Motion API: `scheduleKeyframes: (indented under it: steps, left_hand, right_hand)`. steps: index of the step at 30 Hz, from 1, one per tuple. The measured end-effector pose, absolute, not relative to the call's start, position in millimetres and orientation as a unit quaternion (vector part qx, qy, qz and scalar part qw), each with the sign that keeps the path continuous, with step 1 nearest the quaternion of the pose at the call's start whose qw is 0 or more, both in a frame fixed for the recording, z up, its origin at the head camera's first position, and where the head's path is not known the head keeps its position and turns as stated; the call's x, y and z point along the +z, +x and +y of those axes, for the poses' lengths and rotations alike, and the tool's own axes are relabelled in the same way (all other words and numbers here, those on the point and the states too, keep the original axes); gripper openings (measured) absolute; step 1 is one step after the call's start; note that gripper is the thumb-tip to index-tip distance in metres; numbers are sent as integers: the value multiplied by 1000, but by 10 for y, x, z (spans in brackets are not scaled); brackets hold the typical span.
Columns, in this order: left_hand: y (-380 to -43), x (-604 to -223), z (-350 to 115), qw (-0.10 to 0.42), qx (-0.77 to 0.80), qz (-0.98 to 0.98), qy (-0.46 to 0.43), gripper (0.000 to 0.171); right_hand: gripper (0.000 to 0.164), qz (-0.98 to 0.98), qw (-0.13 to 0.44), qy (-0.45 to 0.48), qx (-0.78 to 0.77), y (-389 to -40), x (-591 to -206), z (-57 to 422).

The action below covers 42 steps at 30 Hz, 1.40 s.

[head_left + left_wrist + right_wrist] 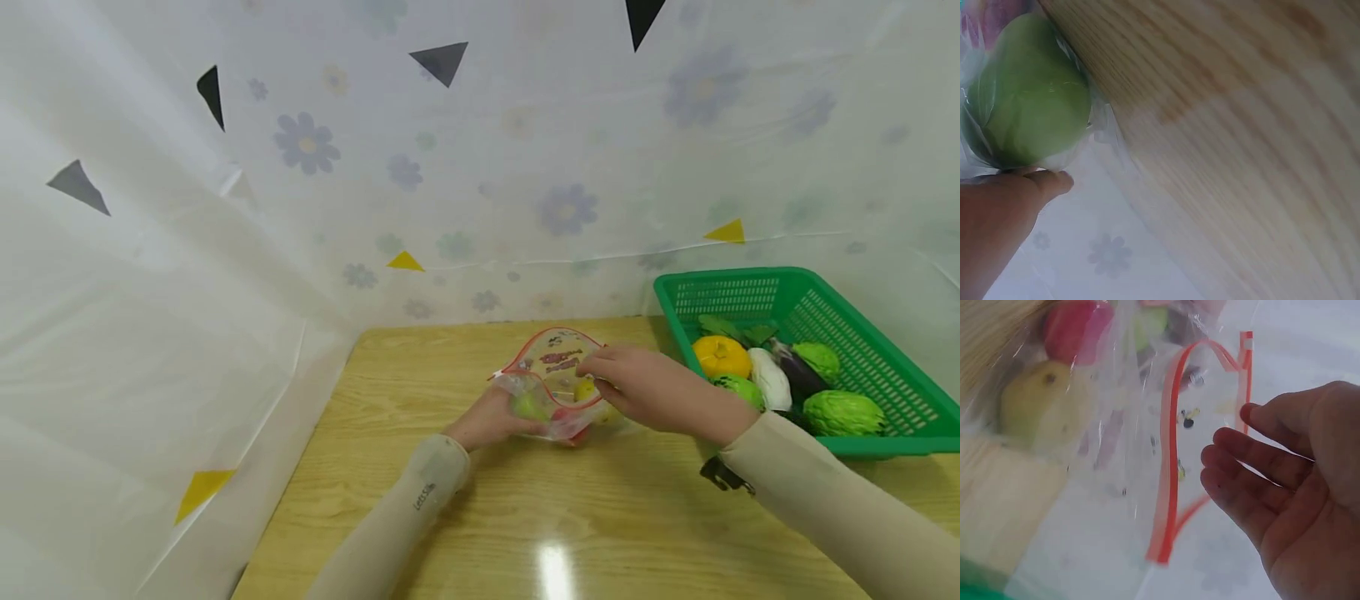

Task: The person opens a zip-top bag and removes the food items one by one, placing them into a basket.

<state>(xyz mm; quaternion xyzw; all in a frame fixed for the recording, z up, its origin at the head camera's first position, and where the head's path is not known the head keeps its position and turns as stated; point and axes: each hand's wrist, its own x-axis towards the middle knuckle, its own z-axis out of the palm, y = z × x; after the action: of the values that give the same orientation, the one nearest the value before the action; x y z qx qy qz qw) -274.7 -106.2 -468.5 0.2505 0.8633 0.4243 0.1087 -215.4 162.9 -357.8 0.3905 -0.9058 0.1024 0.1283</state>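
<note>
Clear plastic bag sits at twelve o'clock on the surface, the left hand gripping it at eight; the right hand, loosely curved, is empty at three. Steady support should help it stay gaping.

On the wooden table, a clear bag with a red edge has its mouth open; a green fruit, a red fruit and a yellow fruit are visible inside. The left hand holds its left side, and the right hand is at the right edge of the mouth. Farther right, a green basket contains a yellow squash, a white vegetable and an eggplant.
</note>
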Motion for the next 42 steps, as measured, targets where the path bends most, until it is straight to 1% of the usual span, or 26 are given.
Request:
scheduleKeyframes:
  steps: [7,10,14,16,18,20,23,27,31,38,42]
  left_hand:
    - [-2748,-4671,-1069,118,421,867,241,89]
    - [-2747,-4661,-1077,123,430,861,241,81]
    - [-2750,-4666,-1089,124,435,858,243,61]
    - [-2758,-4675,-1092,124,434,857,249,51]
    - [-2764,-4686,-1099,123,434,857,249,47]
    - [-2766,-4695,-1105,123,429,861,245,48]
    - [-2757,-4699,-1108,121,416,871,233,59]
    - [-2745,-4692,-1098,120,403,876,235,76]
    - [-2732,-4681,-1077,116,401,878,235,90]
    - [-2713,-4685,-1072,122,411,874,228,91]
    - [-2699,-4675,-1072,127,412,874,222,92]
  right_hand:
    - [27,-918,10,386,88,-2514,-3688,1244]
    - [26,-915,-15,395,81,-2662,-3776,1160]
    - [25,-912,-44,397,96,-2815,-3910,1076]
    - [24,-910,-69,394,109,-2866,-3964,1033]
    - [23,-908,-93,391,120,-2905,-4012,996]
    - [23,-904,-117,390,128,-2934,-4049,958]
    - [29,-903,-139,384,131,-2958,-4082,918]
    - [35,-909,-149,371,120,-2970,-4102,897]
    - [37,-911,-159,359,123,-2970,-4107,903]
    - [44,-908,-162,359,145,-2990,-4147,875]
    - [54,-912,-169,346,143,-3002,-4179,851]
